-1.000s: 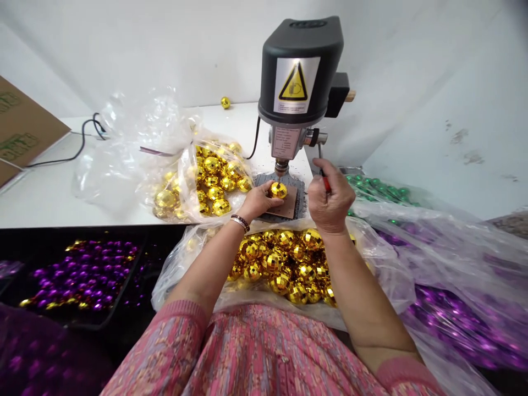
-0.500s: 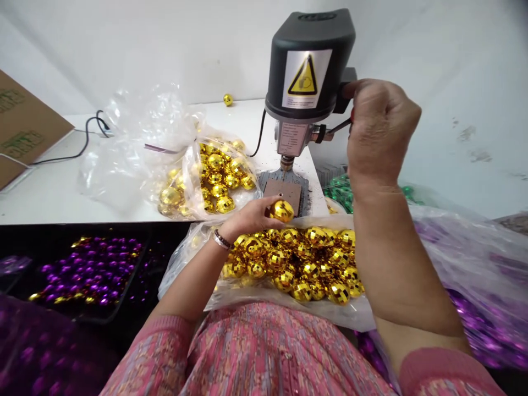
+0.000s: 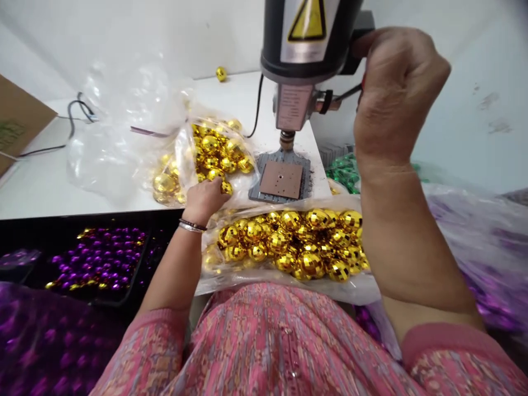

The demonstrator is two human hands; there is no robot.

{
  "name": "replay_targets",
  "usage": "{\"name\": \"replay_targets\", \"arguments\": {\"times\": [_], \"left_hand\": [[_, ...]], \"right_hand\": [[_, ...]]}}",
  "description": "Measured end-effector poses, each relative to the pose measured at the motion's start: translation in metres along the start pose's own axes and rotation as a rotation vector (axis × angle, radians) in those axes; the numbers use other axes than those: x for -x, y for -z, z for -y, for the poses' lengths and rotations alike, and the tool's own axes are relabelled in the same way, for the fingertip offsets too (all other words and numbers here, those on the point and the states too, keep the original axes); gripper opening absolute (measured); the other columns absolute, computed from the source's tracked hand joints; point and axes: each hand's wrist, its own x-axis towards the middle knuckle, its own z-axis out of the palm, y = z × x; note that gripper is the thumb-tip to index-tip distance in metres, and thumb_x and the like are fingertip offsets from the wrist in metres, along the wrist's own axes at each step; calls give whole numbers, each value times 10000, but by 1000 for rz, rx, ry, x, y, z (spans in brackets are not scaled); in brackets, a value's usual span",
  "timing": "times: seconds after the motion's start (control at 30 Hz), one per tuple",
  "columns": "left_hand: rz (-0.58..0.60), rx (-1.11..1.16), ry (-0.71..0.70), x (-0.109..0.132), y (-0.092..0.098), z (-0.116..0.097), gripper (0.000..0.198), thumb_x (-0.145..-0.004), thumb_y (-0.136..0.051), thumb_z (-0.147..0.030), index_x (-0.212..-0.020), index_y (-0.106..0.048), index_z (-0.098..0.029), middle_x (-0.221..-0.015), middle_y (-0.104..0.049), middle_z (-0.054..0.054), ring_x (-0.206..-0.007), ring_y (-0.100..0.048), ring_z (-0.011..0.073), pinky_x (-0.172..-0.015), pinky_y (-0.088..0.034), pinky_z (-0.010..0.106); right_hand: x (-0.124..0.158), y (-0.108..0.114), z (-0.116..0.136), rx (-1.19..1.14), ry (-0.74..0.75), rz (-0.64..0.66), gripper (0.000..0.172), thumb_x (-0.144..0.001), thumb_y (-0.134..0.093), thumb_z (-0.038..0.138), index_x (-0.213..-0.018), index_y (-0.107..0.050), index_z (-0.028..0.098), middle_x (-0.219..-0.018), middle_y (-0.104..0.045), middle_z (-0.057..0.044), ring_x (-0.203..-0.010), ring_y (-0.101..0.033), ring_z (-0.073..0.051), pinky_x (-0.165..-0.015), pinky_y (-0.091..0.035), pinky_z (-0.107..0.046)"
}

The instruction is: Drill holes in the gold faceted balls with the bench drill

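Leftward and away from the drill press (image 3: 305, 44), the left hand (image 3: 205, 199) has carried the gold ball (image 3: 225, 187) to the mouth of the clear bag (image 3: 124, 137) of gold balls lying on the white surface (image 3: 41, 187). Its grip is curled, with the ball at its fingertips; whether it still pinches the ball, I cannot tell. The right hand (image 3: 396, 93) stays raised beside the machine's head, its grip closed around the lever (image 3: 346, 93). Below the chuck, the brown plate (image 3: 281, 179) lies bare. A second bag of gold balls (image 3: 289, 245) sits near the person's lap, and purple beads (image 3: 99, 258) lie to the left.
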Motion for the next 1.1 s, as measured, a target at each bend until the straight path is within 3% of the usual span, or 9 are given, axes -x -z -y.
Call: {"name": "replay_targets", "arguments": {"times": [0.17,0.27,0.4,0.5,0.57,0.7,1.0,1.1], "left_hand": [[17,-28,-47,-4,-5,-8,288,-863,-674,-387,-1054,-636,-175,-891,-710,131,-914,-673,338,-817,-488,423],[-42,69,-46,-7,-2,-11,298,-823,-695,-382,-1034,-620,-186,-889,-685,112,-919,-666,339,-833,-486,441],[-172,564,-24,-6,10,-17,565,-696,-806,-391,-1180,-587,-200,-955,-657,84,-923,-644,287,-837,-503,416],[-17,1090,-118,-4,11,-32,587,-720,-767,-461,-1218,-571,-220,-984,-668,53,-871,-645,213,-764,-532,350],[105,1260,-170,-5,6,-45,482,-764,-709,-490,-1150,-620,-215,-977,-686,44,-839,-646,178,-732,-534,307],[133,1245,-131,-14,-8,-67,394,-760,-710,-506,-970,-696,-172,-892,-712,43,-780,-615,149,-669,-493,244],[118,1151,-17,-49,-30,-93,496,-744,-758,-399,-1149,-650,-135,-925,-734,62,-702,-640,139,-622,-481,242],[81,1111,-54,-54,-33,-100,469,-755,-761,-377,-1135,-642,-129,-910,-730,65,-683,-631,139,-648,-510,259]], "right_hand": [[-2,4,6,90,-44,103,248,-1001,-504,194,-928,-679,34,-681,-385,30,-735,-451,-80,-764,-395,-204],[-3,7,8,121,-70,165,257,-1017,-487,220,-935,-656,44,-675,-352,36,-744,-435,-84,-767,-389,-203],[-2,9,6,51,-31,182,224,-1005,-489,215,-915,-636,73,-709,-407,33,-727,-423,-69,-737,-367,-200],[1,10,2,-12,-11,159,256,-990,-488,255,-891,-647,80,-702,-448,36,-678,-393,-58,-717,-363,-202],[2,10,1,-28,-8,153,305,-977,-478,297,-878,-657,71,-682,-440,41,-670,-376,-53,-699,-357,-200],[3,11,-1,-21,17,159,389,-955,-431,361,-862,-665,65,-651,-441,50,-662,-379,-46,-685,-353,-187],[-4,9,7,83,-28,135,258,-970,-507,278,-853,-656,102,-712,-510,38,-700,-406,-60,-719,-338,-214],[-20,6,18,180,-146,164,296,-988,-531,282,-727,-514,144,-704,-405,62,-712,-311,-47,-732,-296,-204]]}}
